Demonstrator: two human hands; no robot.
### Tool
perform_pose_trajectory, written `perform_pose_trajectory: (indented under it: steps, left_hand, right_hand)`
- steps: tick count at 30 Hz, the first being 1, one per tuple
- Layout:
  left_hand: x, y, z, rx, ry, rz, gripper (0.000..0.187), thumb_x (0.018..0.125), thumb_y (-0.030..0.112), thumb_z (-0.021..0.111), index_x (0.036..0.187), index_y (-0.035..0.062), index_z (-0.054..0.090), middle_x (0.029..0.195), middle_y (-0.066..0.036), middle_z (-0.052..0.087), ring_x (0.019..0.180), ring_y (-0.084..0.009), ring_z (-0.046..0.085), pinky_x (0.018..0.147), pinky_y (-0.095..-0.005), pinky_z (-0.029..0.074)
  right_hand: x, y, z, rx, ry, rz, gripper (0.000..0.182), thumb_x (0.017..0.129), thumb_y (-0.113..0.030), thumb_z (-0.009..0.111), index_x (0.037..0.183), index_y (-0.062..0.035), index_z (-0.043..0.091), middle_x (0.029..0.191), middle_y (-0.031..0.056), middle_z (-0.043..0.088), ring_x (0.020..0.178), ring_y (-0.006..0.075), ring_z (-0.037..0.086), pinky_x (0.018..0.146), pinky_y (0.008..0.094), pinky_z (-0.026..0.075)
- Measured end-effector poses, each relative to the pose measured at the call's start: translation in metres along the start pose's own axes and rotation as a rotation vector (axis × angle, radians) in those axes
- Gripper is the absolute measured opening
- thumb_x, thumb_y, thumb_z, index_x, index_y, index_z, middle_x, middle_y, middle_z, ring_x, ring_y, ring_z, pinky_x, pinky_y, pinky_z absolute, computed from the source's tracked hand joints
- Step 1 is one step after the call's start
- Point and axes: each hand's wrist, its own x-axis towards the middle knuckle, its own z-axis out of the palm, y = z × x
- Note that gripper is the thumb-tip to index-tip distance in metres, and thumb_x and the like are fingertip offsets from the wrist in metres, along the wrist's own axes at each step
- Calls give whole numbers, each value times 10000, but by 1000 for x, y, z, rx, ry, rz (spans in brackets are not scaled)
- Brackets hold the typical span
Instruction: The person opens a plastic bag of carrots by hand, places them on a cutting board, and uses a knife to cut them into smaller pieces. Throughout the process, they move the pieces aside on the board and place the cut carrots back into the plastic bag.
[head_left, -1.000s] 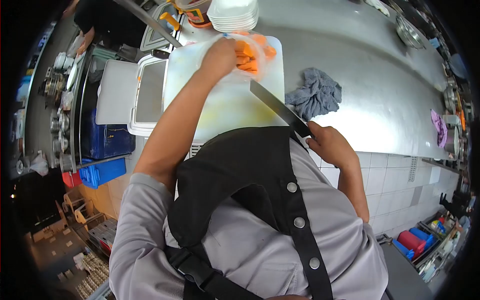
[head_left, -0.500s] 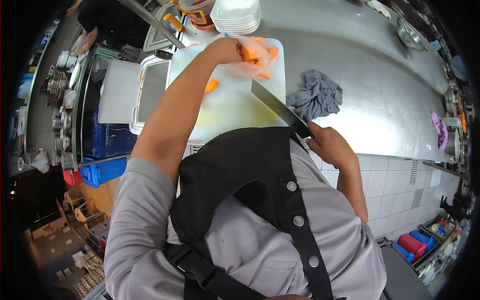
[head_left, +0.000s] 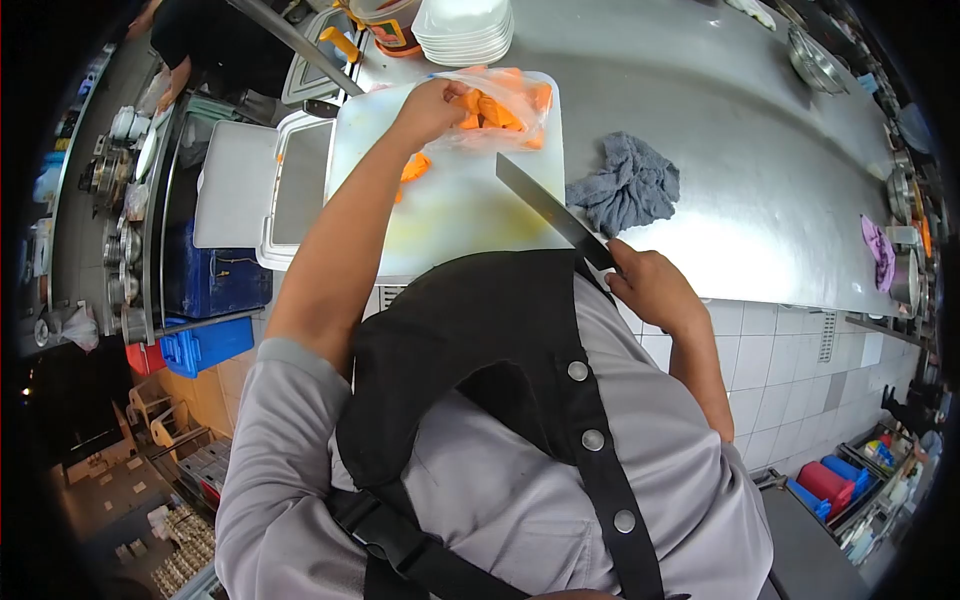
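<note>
My left hand (head_left: pixel 430 110) is at the mouth of a clear plastic bag (head_left: pixel 520 88) on the white cutting board (head_left: pixel 455 205). Its fingers are closed on an orange vegetable piece, partly hidden by the hand. More orange vegetable chunks (head_left: pixel 497 114) fill the bag. A few loose orange pieces (head_left: pixel 414 168) lie on the board below my left forearm. My right hand (head_left: pixel 655 285) grips the black handle of a kitchen knife (head_left: pixel 545 205). The long blade points up and left over the board's right edge, its tip below the bag.
A crumpled grey cloth (head_left: pixel 628 183) lies on the steel counter (head_left: pixel 740 190) right of the board. Stacked white dishes (head_left: pixel 463 30) and a tub (head_left: pixel 393 22) stand behind it. Left are an open white container (head_left: pixel 300 190) and another person's arm (head_left: pixel 178 80).
My left hand has drawn slightly left and down from the bag, exposing more orange chunks. The knife keeps nearly the same pose in my right hand. The whole view has shifted a little.
</note>
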Motion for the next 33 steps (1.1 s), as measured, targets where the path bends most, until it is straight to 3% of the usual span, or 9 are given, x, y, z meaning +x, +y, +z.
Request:
perform_pose_trajectory:
  steps: [5,9,15,20,24,27,29,31,33]
  left_hand:
    - [-8,0,-20,-95,-9,-97,278,811,37,679,1084,-15,675,1034,-57,633,860,-145,627,740,-272,538]
    - [-8,5,-10,-167,-20,-155,312,812,63,687,1111,-23,675,1039,-63,637,896,-161,626,780,-285,533]
    - [-9,-2,5,357,61,77,409,806,67,665,1203,-25,638,1192,-182,612,1144,-320,589,999,-388,477]
    - [-7,-10,6,500,468,128,415,842,66,619,1256,41,632,1340,-243,523,1236,-373,529,1056,-411,450]
    - [-16,14,-3,600,563,294,298,856,70,610,1144,35,676,1247,-215,600,1182,-358,570,995,-430,483]
    - [-27,37,-1,422,391,427,178,871,101,623,1015,36,706,1057,-161,677,1090,-361,604,925,-461,489]
    - [-27,41,4,530,103,264,159,890,116,600,975,60,722,957,-137,699,972,-362,642,864,-462,512]
    - [-12,10,9,551,177,318,183,895,139,592,992,47,718,964,-169,700,917,-385,654,838,-469,525]
    - [6,-11,6,578,477,433,200,890,138,592,1002,34,721,952,-188,708,897,-398,670,828,-473,540]
  right_hand:
    - [4,4,0,8,14,-12,222,879,-119,662,1005,0,525,750,245,644,767,462,632,692,533,477]
    - [6,2,-5,-33,-45,3,345,887,-156,649,1187,-14,555,810,240,676,823,444,658,727,539,499]
    - [6,4,-5,-11,-46,4,342,881,-146,659,1178,-12,555,810,239,675,823,445,657,723,537,497]
    - [5,1,-6,-28,-41,6,308,884,-145,658,1139,-10,551,811,232,676,821,442,656,722,532,496]
    - [7,-2,-8,-17,-55,27,295,887,-148,654,1125,-9,549,812,229,677,821,441,655,725,530,495]
    - [7,-3,-10,-15,-63,31,296,888,-149,651,1128,-9,549,808,230,676,821,441,655,727,530,495]
    - [9,-3,-10,-11,-64,31,296,888,-150,650,1129,-10,548,805,230,675,819,442,654,727,532,494]
    - [9,-3,-8,4,2,-11,214,869,-118,666,975,6,527,731,245,638,754,460,632,687,524,479]
    - [9,-2,-9,-16,-31,7,251,878,-134,659,1052,0,538,764,240,654,786,452,642,707,530,486]
